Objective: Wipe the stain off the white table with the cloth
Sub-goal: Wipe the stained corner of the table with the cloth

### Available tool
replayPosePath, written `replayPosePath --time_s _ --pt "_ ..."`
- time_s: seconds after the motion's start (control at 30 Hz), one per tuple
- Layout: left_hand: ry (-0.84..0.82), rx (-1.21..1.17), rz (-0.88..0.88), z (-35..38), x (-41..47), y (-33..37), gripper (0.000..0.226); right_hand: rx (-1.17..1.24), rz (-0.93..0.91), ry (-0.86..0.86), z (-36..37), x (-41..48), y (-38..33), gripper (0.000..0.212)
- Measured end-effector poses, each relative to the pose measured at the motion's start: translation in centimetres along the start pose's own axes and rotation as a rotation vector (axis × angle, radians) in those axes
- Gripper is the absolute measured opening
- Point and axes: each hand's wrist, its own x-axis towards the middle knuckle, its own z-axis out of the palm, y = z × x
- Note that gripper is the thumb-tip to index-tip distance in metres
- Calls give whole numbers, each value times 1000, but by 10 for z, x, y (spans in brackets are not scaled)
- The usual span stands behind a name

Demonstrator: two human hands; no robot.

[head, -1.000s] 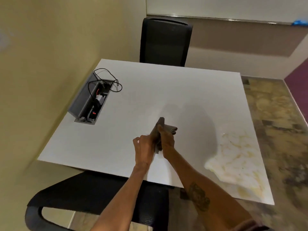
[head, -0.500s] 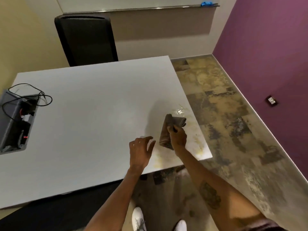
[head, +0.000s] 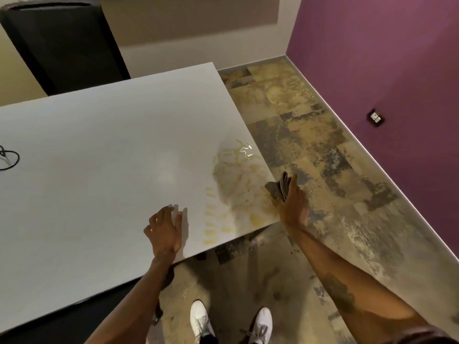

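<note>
A yellowish stain [head: 236,184] spreads over the near right corner of the white table [head: 99,150], with wet streaks and small drops beside it. My right hand [head: 294,204] grips a folded grey-brown cloth [head: 279,186] at the table's right edge, touching the stain's right side. My left hand [head: 165,228] rests flat on the table with fingers spread, left of the stain and close to the front edge.
A black chair [head: 64,43] stands behind the table at the far left. A black cable [head: 8,158] lies at the table's left edge. My white shoes [head: 201,321] stand on the mottled floor [head: 323,170]; a purple wall [head: 385,70] rises on the right.
The view has swung right and closer to the stained corner. My right hand has carried the cloth to the table's right edge, and my left hand has come down flat on the table.
</note>
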Motion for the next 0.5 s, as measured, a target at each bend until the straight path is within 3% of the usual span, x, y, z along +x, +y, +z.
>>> replayPosePath --time_s 0.23,0.3,0.4,0.5 --pt "-92 61 17 22 19 -16 48 18 55 -69 44 -5 -13 78" --pt "-96 85 66 28 22 -14 48 20 67 -98 50 -1 -14 66" --pt "-85 174 160 36 29 -11 53 -122 -16 -80 50 7 -10 46" --pt "-100 273 242 44 41 -11 59 -112 -69 23 48 7 3 44"
